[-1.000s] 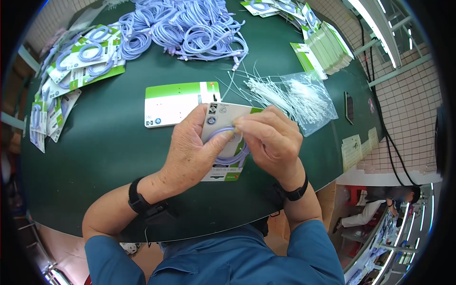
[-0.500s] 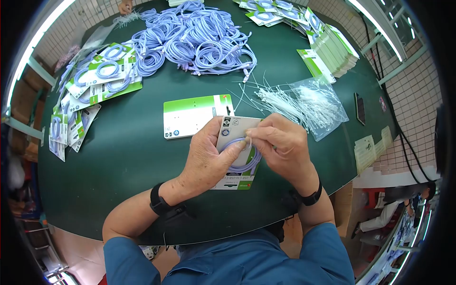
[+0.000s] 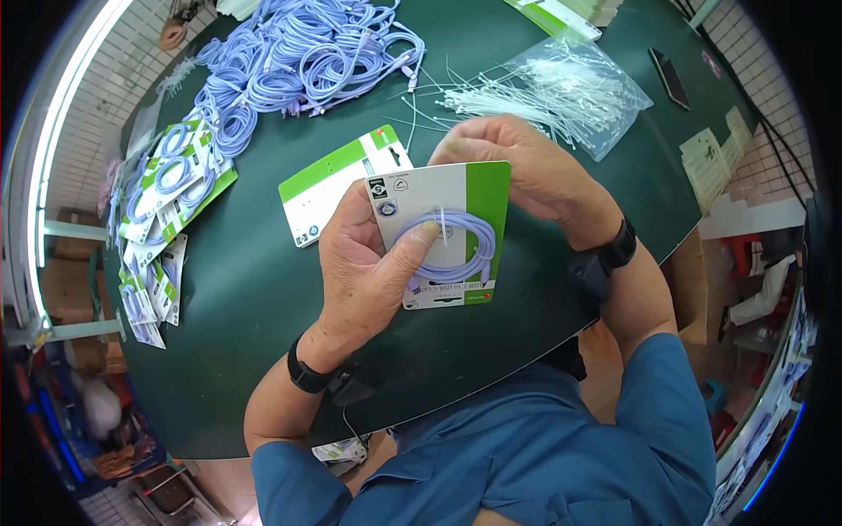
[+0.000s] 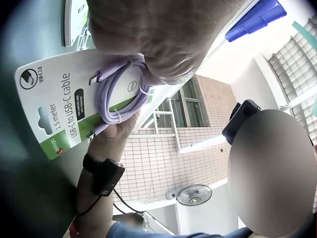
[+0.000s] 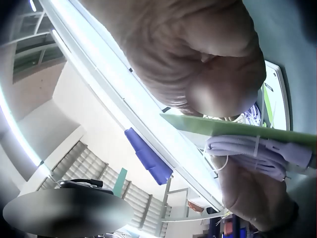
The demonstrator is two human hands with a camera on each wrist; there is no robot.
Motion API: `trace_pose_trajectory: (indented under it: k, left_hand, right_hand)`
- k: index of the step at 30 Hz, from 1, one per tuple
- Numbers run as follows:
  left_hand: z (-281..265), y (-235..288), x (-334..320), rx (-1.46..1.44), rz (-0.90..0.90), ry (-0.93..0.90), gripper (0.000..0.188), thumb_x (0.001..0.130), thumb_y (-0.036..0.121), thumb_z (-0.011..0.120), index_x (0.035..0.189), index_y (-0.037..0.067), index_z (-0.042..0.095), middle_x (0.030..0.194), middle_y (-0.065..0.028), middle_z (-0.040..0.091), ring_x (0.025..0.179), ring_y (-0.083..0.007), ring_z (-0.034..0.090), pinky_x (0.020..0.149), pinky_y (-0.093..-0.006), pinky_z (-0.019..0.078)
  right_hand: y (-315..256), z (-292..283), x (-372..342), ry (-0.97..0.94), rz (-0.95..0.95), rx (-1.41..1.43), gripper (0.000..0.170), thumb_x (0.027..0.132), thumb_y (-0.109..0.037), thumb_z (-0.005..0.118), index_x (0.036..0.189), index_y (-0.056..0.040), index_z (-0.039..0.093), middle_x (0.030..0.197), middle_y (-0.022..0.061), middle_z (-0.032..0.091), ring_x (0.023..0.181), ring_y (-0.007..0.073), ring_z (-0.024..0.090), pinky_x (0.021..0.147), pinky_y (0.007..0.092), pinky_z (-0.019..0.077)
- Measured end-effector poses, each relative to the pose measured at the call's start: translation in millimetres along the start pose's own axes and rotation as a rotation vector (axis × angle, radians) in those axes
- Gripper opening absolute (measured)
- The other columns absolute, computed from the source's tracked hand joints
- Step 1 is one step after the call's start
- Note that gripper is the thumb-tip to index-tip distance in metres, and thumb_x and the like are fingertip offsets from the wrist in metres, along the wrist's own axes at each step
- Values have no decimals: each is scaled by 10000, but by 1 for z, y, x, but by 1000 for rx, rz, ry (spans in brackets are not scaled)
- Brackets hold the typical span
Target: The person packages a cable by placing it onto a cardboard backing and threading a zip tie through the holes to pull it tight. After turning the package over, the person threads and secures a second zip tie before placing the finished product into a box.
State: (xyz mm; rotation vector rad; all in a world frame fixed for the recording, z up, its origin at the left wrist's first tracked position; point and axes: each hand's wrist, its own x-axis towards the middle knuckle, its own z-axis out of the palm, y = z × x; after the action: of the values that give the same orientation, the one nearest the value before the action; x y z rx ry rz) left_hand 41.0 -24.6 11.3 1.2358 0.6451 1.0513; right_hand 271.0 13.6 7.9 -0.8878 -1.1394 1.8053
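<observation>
A white and green packaging card (image 3: 412, 193) stands tilted over the table, its printed side toward the head camera. My left hand (image 3: 355, 272) grips it by the left edge, with the thumb pressed on a coiled lilac USB-C cable (image 3: 484, 250). A thin white cable tie (image 3: 443, 219) crosses the top of the coil. In the left wrist view, the cable's connectors (image 4: 95, 78) lie against the card. Behind the card's upper right edge is my right hand (image 3: 539, 171), fingers bent, fingertips partly hidden by the card; I cannot tell whether they pinch anything.
More cards (image 3: 329, 180) lie flat behind the hands. A heap of lilac cables (image 3: 289, 66) covers the far side. Carded cables (image 3: 180, 171) pile up at left. Loose ties spill from a clear bag (image 3: 614, 83), with a phone (image 3: 670, 79) beyond. Another person's hand (image 3: 173, 33) shows at far left.
My right hand has left the tie at the card's front and moved behind its upper right edge. The card now faces up more fully, still in my left hand. The head view has turned.
</observation>
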Motion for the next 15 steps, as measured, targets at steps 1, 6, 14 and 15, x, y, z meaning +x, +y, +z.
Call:
trace_pose_trajectory:
  k: [1, 6, 14, 15]
  left_hand:
    - [1, 0, -2, 12, 7, 1, 410, 948, 10, 716, 1311, -36, 530, 1186, -144, 702, 1068, -174, 700, 937, -314, 567]
    - [4, 2, -6, 57, 34, 1, 436, 936, 10, 746, 1311, -36, 528, 1179, -142, 701, 1062, -178, 700, 933, -320, 570]
    - [3, 1, -6, 95, 32, 6, 433, 937, 13, 745, 1307, -38, 526, 1171, -145, 700, 1064, -179, 700, 926, -319, 572]
    - [3, 1, -6, 95, 32, 8, 433, 937, 13, 745, 1307, -38, 526, 1171, -145, 700, 1064, -179, 700, 926, -319, 572]
  right_hand:
    - [3, 3, 0, 9, -4, 14, 261, 982, -219, 741, 1066, 24, 697, 938, 22, 707, 787, 79, 663, 694, 222, 545]
    - [7, 11, -2, -152, 4, 118, 286, 947, -247, 783, 1029, 5, 674, 941, 21, 706, 802, 72, 668, 718, 207, 557]
    - [11, 5, 1, -211, 17, 143, 291, 927, -264, 804, 988, -20, 658, 926, 10, 702, 806, 62, 664, 718, 201, 553]
    - [13, 5, 2, -217, 22, 148, 282, 928, -259, 802, 978, -24, 655, 915, 5, 696, 797, 60, 657, 712, 198, 547]
